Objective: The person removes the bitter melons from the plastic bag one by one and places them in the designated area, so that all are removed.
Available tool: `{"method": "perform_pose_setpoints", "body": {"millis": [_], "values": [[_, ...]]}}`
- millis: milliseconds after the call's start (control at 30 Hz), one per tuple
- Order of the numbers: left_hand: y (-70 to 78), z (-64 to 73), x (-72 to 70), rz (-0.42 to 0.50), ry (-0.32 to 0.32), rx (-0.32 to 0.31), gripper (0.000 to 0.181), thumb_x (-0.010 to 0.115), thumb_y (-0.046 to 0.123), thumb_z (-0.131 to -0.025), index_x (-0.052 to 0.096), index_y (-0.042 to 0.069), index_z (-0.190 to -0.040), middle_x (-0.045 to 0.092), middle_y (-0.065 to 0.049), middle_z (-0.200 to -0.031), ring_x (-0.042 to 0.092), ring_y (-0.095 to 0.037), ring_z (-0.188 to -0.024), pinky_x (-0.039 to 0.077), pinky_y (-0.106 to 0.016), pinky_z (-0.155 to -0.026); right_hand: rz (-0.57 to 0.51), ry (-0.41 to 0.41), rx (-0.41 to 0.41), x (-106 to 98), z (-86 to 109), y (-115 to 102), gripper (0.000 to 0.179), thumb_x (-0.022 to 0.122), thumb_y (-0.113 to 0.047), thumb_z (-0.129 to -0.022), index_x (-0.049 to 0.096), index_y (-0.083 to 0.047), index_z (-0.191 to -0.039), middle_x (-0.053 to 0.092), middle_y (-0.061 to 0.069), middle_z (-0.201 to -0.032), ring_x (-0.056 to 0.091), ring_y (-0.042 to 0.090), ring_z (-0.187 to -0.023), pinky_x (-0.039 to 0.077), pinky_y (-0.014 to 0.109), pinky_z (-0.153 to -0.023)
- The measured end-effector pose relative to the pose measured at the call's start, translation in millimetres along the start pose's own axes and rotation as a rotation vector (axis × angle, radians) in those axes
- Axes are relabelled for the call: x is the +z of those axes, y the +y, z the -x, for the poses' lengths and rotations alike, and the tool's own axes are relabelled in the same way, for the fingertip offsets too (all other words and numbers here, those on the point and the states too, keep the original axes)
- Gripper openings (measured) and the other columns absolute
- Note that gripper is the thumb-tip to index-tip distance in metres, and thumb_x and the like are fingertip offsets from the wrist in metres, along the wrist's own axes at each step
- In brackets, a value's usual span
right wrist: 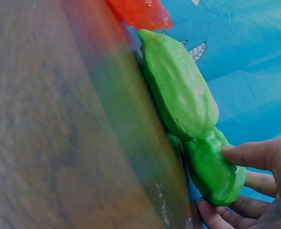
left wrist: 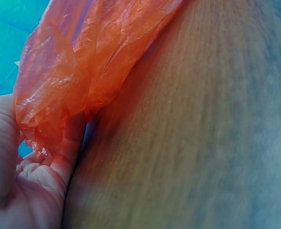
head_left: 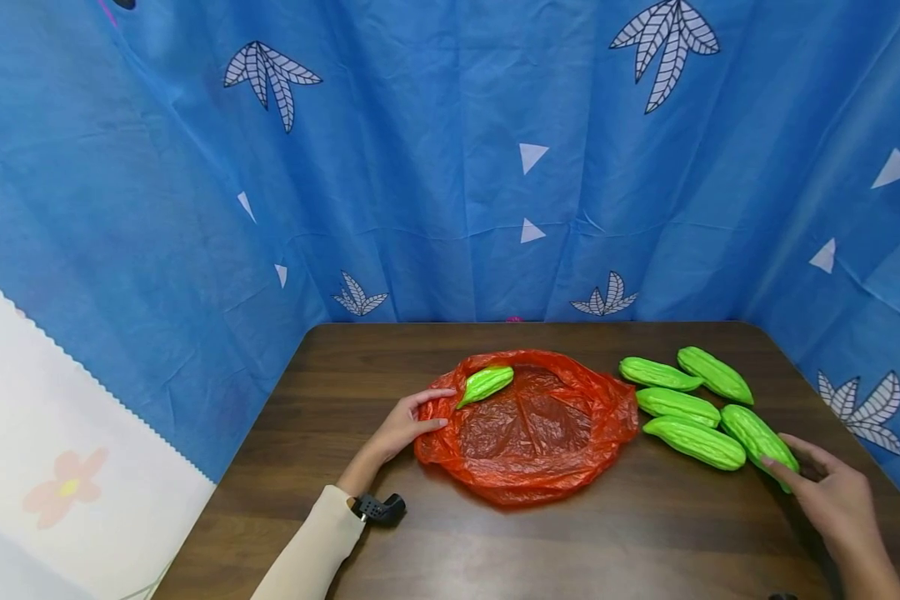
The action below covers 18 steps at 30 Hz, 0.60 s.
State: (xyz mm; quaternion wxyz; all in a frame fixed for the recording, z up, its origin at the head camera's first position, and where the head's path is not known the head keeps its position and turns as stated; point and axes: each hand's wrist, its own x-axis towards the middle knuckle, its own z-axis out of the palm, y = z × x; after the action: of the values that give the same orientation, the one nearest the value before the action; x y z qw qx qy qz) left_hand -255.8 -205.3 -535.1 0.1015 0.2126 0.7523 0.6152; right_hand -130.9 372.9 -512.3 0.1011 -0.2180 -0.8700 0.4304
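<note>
A red plastic bag (head_left: 525,487) lies spread on the table with its mouth wide and facing up. One green bitter melon (head_left: 487,383) is inside it, at the left. My left hand (head_left: 405,425) holds the bag's left rim between thumb and fingers; the left wrist view shows the thin red film (left wrist: 69,90) in that grasp. On the right, my right hand (head_left: 832,483) grips the near end of a bitter melon (head_left: 753,433), thumb on one side and fingers round the other. The right wrist view shows this melon (right wrist: 214,167) behind another melon (right wrist: 178,86).
Several more bitter melons lie close together right of the bag, among them a front one (head_left: 693,442) and a far one (head_left: 714,375). The brown wooden table (head_left: 495,558) ends at a blue patterned curtain (head_left: 457,167) behind and at the right.
</note>
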Motion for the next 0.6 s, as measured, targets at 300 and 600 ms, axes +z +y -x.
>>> {"method": "perform_pose_setpoints", "body": {"millis": [300,600], "values": [[0.1,0.5,-0.3,0.006,0.0,-0.014,0.049,0.072,0.009,-0.094,0.061,0.017,-0.141,0.052,-0.01,-0.147,0.061,-0.022,-0.116,0.057,-0.031,-0.089,0.003,-0.002,-0.007,0.9,-3.1,6.9,0.074,0.061,-0.034,-0.1,0.032,0.006,-0.154,0.029,0.041,-0.152,0.034,0.06,-0.132,0.042,0.064,-0.094],[0.4,0.0,-0.4,0.022,-0.005,-0.014,0.049,0.071,0.009,-0.095,0.061,0.016,-0.142,0.051,-0.011,-0.148,0.062,-0.022,-0.115,0.057,-0.032,-0.088,0.023,0.018,-0.014,1.0,-4.1,6.4,0.073,0.062,-0.033,-0.1,0.034,0.007,-0.153,0.033,0.042,-0.149,0.036,0.061,-0.129,0.042,0.065,-0.094]]}}
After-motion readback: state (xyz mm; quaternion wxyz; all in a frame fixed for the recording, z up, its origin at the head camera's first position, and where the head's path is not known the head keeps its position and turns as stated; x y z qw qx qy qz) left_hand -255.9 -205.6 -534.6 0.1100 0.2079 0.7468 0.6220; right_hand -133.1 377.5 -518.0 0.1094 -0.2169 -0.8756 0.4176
